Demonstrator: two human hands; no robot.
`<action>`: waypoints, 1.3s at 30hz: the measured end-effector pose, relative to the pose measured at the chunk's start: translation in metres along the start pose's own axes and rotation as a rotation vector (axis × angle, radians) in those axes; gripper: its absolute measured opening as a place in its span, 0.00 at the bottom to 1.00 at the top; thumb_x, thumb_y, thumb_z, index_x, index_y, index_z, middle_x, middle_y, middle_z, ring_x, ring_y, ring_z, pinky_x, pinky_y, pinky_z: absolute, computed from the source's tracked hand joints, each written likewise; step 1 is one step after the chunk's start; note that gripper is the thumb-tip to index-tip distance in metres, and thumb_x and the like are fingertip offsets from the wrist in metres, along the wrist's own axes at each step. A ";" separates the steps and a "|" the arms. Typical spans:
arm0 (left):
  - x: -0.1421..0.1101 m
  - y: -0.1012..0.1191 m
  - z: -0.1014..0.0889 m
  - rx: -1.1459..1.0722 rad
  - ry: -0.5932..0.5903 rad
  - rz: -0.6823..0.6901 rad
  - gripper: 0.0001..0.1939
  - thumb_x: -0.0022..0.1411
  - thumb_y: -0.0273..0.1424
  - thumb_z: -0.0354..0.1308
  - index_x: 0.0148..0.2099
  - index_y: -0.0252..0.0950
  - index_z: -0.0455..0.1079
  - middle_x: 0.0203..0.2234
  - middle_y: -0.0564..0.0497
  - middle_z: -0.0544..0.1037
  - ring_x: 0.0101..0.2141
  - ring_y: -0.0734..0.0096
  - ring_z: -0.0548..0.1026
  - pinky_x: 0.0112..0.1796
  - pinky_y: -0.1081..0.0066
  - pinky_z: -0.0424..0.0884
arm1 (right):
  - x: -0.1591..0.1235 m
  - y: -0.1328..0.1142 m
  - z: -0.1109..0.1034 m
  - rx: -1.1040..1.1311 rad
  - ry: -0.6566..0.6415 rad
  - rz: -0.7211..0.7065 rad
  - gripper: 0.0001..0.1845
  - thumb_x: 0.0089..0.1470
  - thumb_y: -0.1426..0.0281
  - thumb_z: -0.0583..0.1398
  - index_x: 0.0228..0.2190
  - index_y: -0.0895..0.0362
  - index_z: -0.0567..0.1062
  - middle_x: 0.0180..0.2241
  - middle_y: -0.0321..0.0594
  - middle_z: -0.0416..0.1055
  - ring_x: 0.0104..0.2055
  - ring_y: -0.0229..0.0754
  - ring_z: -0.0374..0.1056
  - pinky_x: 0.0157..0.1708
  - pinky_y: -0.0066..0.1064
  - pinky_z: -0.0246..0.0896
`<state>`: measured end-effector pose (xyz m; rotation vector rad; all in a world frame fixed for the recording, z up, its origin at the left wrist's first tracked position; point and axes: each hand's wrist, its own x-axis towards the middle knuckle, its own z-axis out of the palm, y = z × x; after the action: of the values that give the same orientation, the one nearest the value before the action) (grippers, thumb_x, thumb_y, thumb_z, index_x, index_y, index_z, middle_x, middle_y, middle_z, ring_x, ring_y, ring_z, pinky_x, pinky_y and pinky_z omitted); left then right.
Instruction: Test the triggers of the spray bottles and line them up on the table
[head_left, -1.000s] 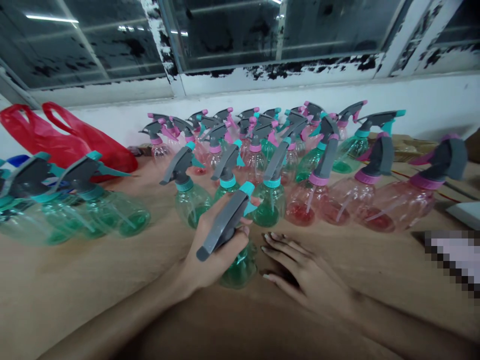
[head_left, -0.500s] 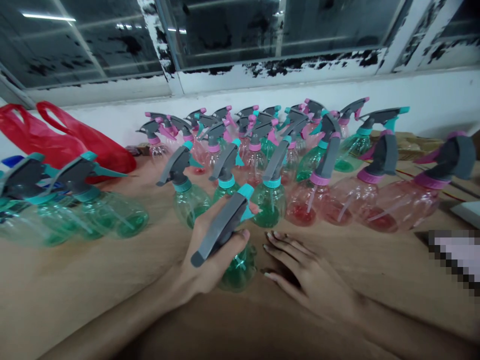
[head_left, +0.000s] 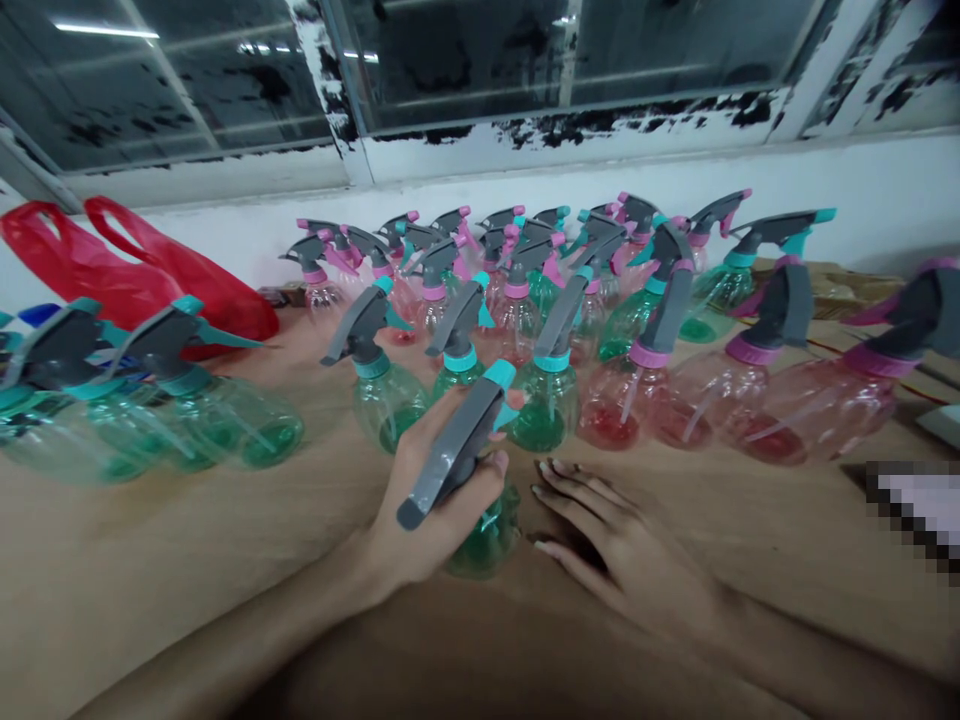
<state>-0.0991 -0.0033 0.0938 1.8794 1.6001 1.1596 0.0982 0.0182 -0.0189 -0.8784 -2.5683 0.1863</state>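
My left hand is wrapped round the neck of a green spray bottle with a grey and turquoise trigger head. The bottle stands upright on the wooden table close in front of me. Fingers spread, my right hand lies palm down on the table just right of that bottle, holding nothing. Right behind stand green spray bottles with turquoise collars, among them one near the middle. To their right is a pink spray bottle with a magenta collar.
Many more pink and green spray bottles crowd the back, such as a pink one. Several green bottles stand at the left, before a red plastic bag. A blurred-out flat object lies at the right edge. A white wall and windows are behind.
The view has shifted slightly, so the whole scene sits a little further right. My left hand keeps its hold on the spray bottle, and my right hand stays flat on the table.
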 end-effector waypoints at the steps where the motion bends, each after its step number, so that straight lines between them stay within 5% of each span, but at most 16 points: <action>1: 0.000 0.000 0.001 -0.006 -0.004 0.028 0.11 0.52 0.32 0.52 0.39 0.43 0.69 0.33 0.52 0.76 0.32 0.65 0.74 0.36 0.69 0.73 | 0.000 0.000 0.000 -0.003 -0.007 -0.002 0.23 0.58 0.64 0.55 0.53 0.61 0.67 0.56 0.48 0.64 0.58 0.50 0.58 0.56 0.49 0.57; 17: 0.000 -0.004 0.003 -0.003 -0.001 0.110 0.09 0.54 0.29 0.51 0.37 0.43 0.69 0.31 0.52 0.73 0.30 0.67 0.73 0.35 0.68 0.73 | -0.002 0.000 0.001 0.008 -0.018 0.030 0.23 0.58 0.63 0.54 0.53 0.59 0.66 0.57 0.45 0.63 0.59 0.50 0.57 0.56 0.49 0.56; 39: -0.006 -0.001 0.005 0.084 0.062 -0.033 0.05 0.54 0.31 0.50 0.34 0.42 0.66 0.27 0.53 0.74 0.30 0.66 0.74 0.35 0.67 0.73 | -0.002 0.000 0.001 0.021 -0.008 0.024 0.23 0.58 0.63 0.55 0.53 0.60 0.66 0.56 0.47 0.64 0.58 0.50 0.58 0.55 0.49 0.57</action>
<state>-0.0951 -0.0078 0.0884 1.8783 1.7312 1.1642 0.0990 0.0173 -0.0205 -0.9028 -2.5589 0.2241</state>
